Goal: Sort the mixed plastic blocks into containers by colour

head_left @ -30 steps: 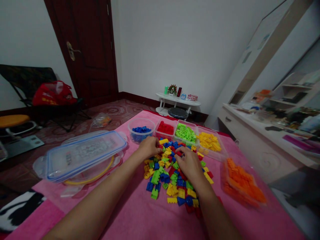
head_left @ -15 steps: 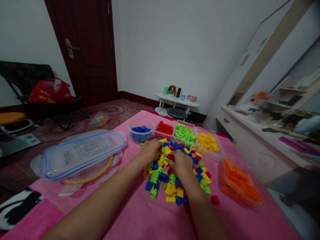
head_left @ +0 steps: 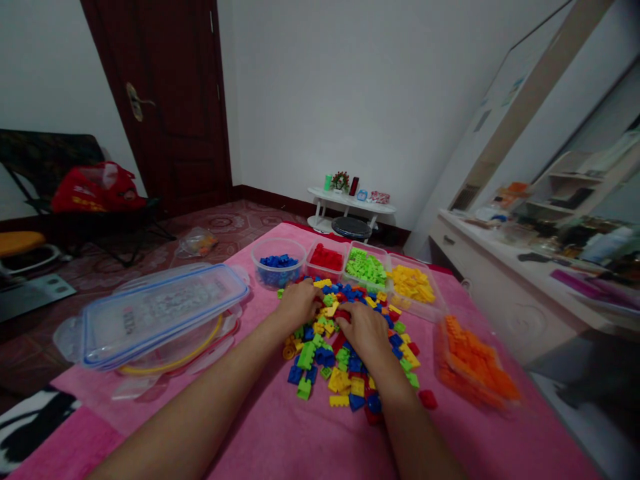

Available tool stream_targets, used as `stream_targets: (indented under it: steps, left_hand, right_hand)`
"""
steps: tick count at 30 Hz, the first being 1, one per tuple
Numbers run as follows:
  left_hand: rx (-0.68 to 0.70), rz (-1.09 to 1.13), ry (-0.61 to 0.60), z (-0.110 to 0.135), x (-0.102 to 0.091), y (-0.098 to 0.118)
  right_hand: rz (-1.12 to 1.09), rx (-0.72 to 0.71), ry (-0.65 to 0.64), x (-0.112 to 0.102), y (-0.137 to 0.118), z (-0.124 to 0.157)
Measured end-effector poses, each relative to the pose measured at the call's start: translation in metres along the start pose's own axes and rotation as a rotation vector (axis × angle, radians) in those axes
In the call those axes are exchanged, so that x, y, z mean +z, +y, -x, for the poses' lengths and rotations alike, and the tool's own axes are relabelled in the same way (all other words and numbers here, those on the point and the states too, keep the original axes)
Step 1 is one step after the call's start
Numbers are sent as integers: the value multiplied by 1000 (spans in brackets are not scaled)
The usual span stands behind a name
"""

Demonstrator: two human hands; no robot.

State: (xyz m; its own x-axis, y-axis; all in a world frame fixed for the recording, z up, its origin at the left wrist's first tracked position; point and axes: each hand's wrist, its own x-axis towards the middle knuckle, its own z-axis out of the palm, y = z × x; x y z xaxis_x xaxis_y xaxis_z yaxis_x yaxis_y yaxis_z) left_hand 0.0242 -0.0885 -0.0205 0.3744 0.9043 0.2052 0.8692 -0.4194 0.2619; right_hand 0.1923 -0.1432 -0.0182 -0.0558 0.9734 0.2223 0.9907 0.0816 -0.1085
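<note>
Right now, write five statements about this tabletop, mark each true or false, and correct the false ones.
1. The left hand and right hand are both at the mixed pile. True.
2. The round tub holds yellow blocks. False: the round tub holds blue blocks.
3. The lids lie at the right. False: the lids lie at the left.
4. Boxed green blocks sit between boxed red blocks and boxed yellow blocks. True.
5. One red block lies apart from the mixed pile. True.
</note>
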Motion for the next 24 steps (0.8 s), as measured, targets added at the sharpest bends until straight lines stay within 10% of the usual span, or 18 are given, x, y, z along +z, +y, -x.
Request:
stream_targets:
  steps: [11,18,24]
  left_hand:
    - [-233,1240,-252,-7,5,5]
    - [-166,1196,-221,-7,6,4]
    - [-394,1738,-495,-3,-3,17]
  right_hand:
    - [-947,69,192,-6,30,-19]
    - [-1065,114,180,-15,24,-16]
    - [-1017,3,178,-17,9,-13]
